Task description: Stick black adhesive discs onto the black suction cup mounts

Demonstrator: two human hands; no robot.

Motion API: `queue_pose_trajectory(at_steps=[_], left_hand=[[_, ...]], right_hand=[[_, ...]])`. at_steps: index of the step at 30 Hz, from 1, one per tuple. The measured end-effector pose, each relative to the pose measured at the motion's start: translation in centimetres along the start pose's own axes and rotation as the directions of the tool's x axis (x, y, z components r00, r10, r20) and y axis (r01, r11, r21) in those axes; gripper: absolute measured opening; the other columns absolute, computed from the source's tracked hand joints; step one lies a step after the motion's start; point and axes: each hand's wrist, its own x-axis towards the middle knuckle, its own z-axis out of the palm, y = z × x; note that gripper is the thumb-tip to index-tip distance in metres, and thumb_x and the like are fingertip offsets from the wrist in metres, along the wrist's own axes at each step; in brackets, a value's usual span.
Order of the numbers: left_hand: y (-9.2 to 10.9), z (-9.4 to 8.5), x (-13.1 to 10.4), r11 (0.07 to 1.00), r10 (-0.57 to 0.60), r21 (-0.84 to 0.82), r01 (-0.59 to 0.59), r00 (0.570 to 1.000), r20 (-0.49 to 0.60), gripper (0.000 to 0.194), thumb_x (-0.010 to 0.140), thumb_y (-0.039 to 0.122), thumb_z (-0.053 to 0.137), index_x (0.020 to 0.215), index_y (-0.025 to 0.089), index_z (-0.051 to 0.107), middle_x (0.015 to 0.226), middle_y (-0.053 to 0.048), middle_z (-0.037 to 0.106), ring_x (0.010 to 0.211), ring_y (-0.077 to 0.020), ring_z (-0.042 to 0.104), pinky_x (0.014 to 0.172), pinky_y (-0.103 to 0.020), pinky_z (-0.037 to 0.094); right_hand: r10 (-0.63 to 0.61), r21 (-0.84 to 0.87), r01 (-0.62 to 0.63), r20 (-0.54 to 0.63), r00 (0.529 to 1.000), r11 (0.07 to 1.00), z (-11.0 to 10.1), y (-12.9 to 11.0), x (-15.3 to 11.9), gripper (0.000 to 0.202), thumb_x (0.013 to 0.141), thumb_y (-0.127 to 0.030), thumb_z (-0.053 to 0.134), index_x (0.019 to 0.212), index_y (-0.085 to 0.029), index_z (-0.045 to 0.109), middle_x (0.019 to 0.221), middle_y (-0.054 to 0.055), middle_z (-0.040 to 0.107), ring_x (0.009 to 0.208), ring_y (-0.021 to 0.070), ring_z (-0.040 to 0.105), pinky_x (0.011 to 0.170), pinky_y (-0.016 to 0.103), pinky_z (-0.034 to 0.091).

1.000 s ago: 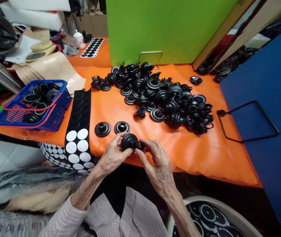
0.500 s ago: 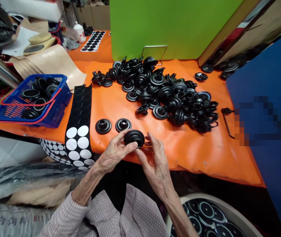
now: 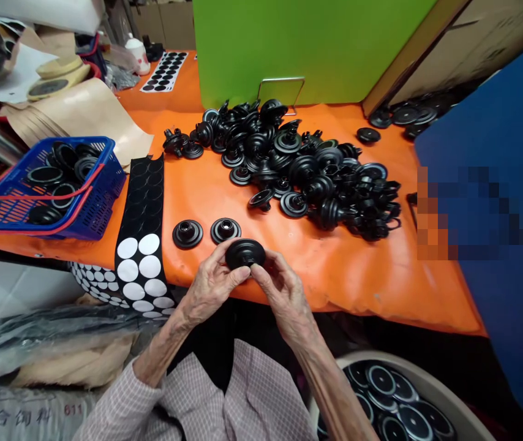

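Between both hands, over the front edge of the orange table, I hold a round black stepped plastic part (image 3: 245, 252). My left hand (image 3: 213, 277) grips its left side, thumb at the near hub. Closed on the right side is my right hand (image 3: 284, 283), its thumb meeting the left one at the hub. Just beyond lie two similar black round parts, one on the left (image 3: 187, 234) and one on the right (image 3: 225, 229), hubs up. A large pile of black parts (image 3: 284, 165) spreads farther back. The underside of the held part is hidden.
A strip of round stickers (image 3: 139, 263) hangs over the table's edge (image 3: 335, 288). Left of it stands a blue basket (image 3: 109, 184) of black discs. A tub (image 3: 454, 398) with discs is at lower right. Green (image 3: 307, 49) and blue (image 3: 495, 141) panels border the table.
My right hand has closed in on the round black part, and both thumbs now meet at its hub. The part has tilted, so its hub opening no longer shows.
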Motion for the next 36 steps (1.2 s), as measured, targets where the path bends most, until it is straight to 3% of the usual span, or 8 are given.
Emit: queue_pose_trajectory(at_steps=[4, 7, 12, 19, 24, 28, 32, 36], left_hand=[[0.9, -0.5, 0.5, 1.000, -0.021, 0.020, 0.020, 0.998, 0.054, 0.048, 0.076, 0.022, 0.073, 0.119, 0.020, 0.051, 0.119, -0.006, 0.063, 0.110, -0.0188, 0.061, 0.096, -0.030, 0.047], [1.4, -0.8, 0.8, 0.998, -0.043, 0.051, 0.040, 0.997, 0.061, 0.043, 0.071, 0.021, 0.078, 0.108, 0.019, 0.056, 0.111, -0.005, 0.066, 0.105, -0.0182, 0.062, 0.097, -0.032, 0.046], [1.2, -0.7, 0.9, 0.998, -0.061, -0.034, 0.062, 0.998, 0.022, 0.040, 0.067, 0.021, 0.080, 0.101, 0.018, 0.059, 0.107, -0.004, 0.068, 0.106, -0.0179, 0.061, 0.099, -0.033, 0.045], [0.7, -0.3, 0.2, 0.990, 0.023, 0.140, -0.032, 0.997, 0.068, 0.036, 0.079, 0.027, 0.071, 0.112, 0.019, 0.061, 0.118, -0.006, 0.067, 0.113, -0.0206, 0.060, 0.102, -0.033, 0.045], [0.4, -0.4, 0.2, 0.983, -0.029, 0.180, 0.032, 0.999, -0.020, 0.043, 0.079, 0.035, 0.069, 0.116, 0.016, 0.058, 0.119, -0.010, 0.067, 0.112, -0.0236, 0.062, 0.097, -0.034, 0.050], [0.1, -1.1, 1.8, 0.985, -0.044, 0.163, 0.059, 0.995, -0.090, 0.056, 0.074, 0.041, 0.072, 0.119, 0.015, 0.052, 0.116, -0.012, 0.067, 0.108, -0.0255, 0.064, 0.091, -0.036, 0.053], [0.7, -0.8, 2.5, 0.994, -0.065, 0.089, 0.070, 0.997, -0.048, 0.053, 0.069, 0.036, 0.077, 0.112, 0.016, 0.053, 0.112, -0.009, 0.067, 0.108, -0.0228, 0.062, 0.093, -0.033, 0.050], [1.4, -0.2, 2.3, 0.978, -0.093, 0.193, 0.083, 0.995, 0.040, 0.049, 0.067, 0.029, 0.078, 0.111, 0.017, 0.058, 0.109, -0.006, 0.066, 0.103, -0.0216, 0.062, 0.092, -0.034, 0.049]], right_hand=[[0.040, 0.109, -0.054, 0.131, 0.991, 0.993, -0.9, -0.4, 0.1, 0.046, 0.081, -0.042, 0.066, 0.123, -0.029, 0.052, 0.124, 0.004, 0.062, 0.115, 0.0192, 0.058, 0.100, 0.038, 0.046], [0.033, 0.141, -0.047, 0.102, 0.994, 0.989, -0.9, -0.4, 0.0, 0.041, 0.081, -0.040, 0.067, 0.119, -0.029, 0.055, 0.124, 0.003, 0.061, 0.116, 0.0188, 0.057, 0.100, 0.037, 0.046], [0.015, 0.195, -0.024, 0.044, 0.999, 0.980, 0.0, 0.0, -0.2, 0.034, 0.081, -0.041, 0.068, 0.111, -0.029, 0.058, 0.118, 0.002, 0.063, 0.111, 0.0174, 0.058, 0.098, 0.034, 0.047], [0.039, 0.177, -0.031, -0.042, 0.998, 0.984, 0.4, 0.0, -0.3, 0.030, 0.077, -0.041, 0.071, 0.100, -0.026, 0.059, 0.100, 0.001, 0.065, 0.097, 0.0170, 0.062, 0.089, 0.033, 0.051], [0.048, 0.198, -0.036, -0.053, 0.997, 0.980, 1.1, 0.4, -0.1, 0.029, 0.080, -0.042, 0.068, 0.100, -0.025, 0.056, 0.097, 0.001, 0.066, 0.091, 0.0168, 0.064, 0.083, 0.031, 0.053], [0.023, 0.152, -0.022, -0.005, 1.000, 0.988, 1.0, 0.4, 0.9, 0.032, 0.086, -0.044, 0.059, 0.111, -0.024, 0.057, 0.107, 0.003, 0.067, 0.096, 0.0168, 0.064, 0.087, 0.031, 0.052], [0.064, 0.182, -0.055, -0.041, 0.997, 0.982, 0.3, -0.2, 1.0, 0.032, 0.082, -0.046, 0.064, 0.102, -0.021, 0.062, 0.104, 0.003, 0.068, 0.099, 0.0179, 0.062, 0.090, 0.031, 0.050], [0.094, 0.235, -0.092, 0.003, 0.996, 0.968, -0.4, -0.5, 0.8, 0.040, 0.083, -0.046, 0.063, 0.116, -0.024, 0.057, 0.114, 0.003, 0.065, 0.110, 0.0189, 0.060, 0.097, 0.034, 0.047]])
